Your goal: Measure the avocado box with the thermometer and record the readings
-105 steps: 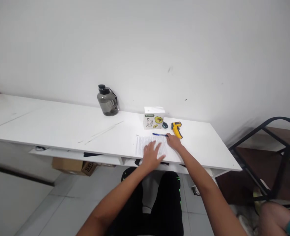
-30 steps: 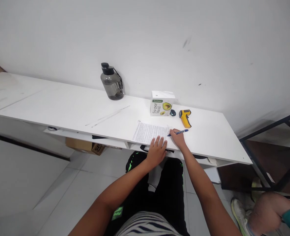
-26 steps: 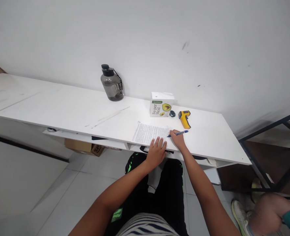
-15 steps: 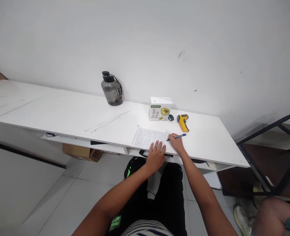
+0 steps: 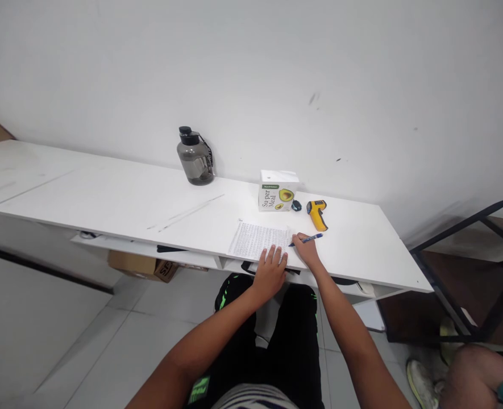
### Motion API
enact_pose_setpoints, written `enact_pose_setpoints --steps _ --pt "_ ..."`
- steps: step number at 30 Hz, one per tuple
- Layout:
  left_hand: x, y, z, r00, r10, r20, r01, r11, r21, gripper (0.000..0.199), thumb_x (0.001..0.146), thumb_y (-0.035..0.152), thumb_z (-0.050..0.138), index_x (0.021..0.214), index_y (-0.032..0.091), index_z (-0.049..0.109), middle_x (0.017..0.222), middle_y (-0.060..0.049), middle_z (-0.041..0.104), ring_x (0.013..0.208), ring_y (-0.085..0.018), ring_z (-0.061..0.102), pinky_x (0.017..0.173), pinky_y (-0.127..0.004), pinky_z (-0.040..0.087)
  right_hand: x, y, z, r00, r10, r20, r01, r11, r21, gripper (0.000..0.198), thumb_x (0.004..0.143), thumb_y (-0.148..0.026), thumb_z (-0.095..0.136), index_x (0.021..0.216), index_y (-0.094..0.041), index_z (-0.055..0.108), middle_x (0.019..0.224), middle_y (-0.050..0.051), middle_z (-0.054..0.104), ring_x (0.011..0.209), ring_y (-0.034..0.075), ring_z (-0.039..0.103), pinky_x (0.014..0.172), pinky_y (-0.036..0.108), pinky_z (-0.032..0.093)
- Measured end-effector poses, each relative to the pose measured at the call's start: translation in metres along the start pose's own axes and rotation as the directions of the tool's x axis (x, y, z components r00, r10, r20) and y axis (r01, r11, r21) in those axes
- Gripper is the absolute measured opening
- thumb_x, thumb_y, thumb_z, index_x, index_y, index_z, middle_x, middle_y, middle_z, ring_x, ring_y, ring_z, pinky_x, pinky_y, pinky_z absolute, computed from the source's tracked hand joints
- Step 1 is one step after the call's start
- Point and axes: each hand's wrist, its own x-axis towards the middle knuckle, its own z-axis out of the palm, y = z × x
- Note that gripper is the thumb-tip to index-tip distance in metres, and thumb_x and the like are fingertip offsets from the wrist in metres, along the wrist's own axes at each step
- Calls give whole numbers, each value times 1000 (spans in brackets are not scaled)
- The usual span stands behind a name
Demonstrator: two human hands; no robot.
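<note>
A sheet of paper covered in rows of handwriting lies near the front edge of the white desk. My left hand rests flat on the paper's lower edge, fingers spread. Gripped in my right hand is a blue pen, its tip down at the right side of the sheet. Behind the paper stands a white box with avocado pictures. To the box's right are a small dark object, too small to name, and a yellow infrared thermometer gun.
A large grey water jug with a black lid stands against the wall. Under the desk runs a shelf, with a cardboard box below it. At right are a black metal frame and another person's bent leg.
The whole view has shifted very slightly downward in the frame. Both hands, the pen and the paper keep nearly the same places.
</note>
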Motion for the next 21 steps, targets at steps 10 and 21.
enact_pose_setpoints --steps 10,21 --pt "-1 -1 3 1000 -1 -19 1 1000 4 53 92 38 46 140 15 46 149 -16 43 141 -35 34 115 -53 26 1 1 -3 998 30 -57 -29 999 28 40 85 -54 48 69 -21 61 70 2 64 74 20 57 71 30 44" --pt "-1 -2 4 1000 -2 -18 2 1000 4 55 91 39 48 141 16 45 150 -16 42 142 -34 33 115 -53 26 5 12 1 993 -79 -83 75 996 -47 45 83 -44 53 119 -17 59 95 7 70 70 18 61 74 33 49"
